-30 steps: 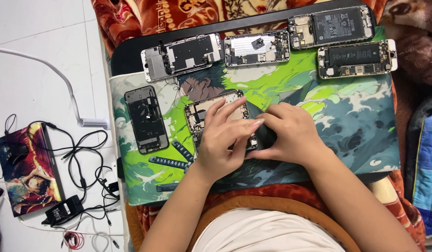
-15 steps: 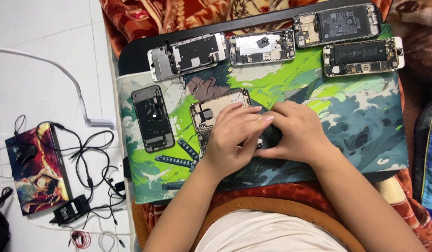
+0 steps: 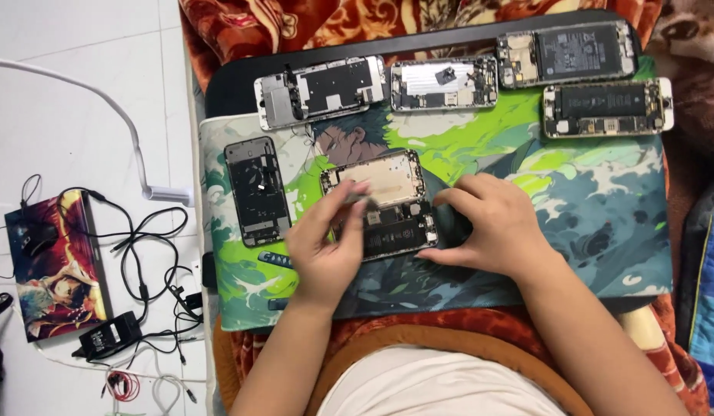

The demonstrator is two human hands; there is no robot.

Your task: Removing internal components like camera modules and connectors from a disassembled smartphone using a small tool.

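Left hand [image 3: 326, 246] pinched a small part, blurred; right hand [image 3: 488, 227], fingers curled, steadied the fragile opened phone [image 3: 384, 204] at its 3 o'clock edge.

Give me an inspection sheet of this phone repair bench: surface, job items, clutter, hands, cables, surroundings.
Surface: printed green work mat on a dark tray.
Job's things: opened phone, its insides showing, between both hands.
Clutter: dark phone frame at left; four more opened phones along the far edge.
Grippers: left hand holds a small blurred part over the opened phone; right hand rests flat at its right end.
Cables: black cables and an adapter on the floor; white cable beyond.
Surroundings: white floor, patterned red blanket.
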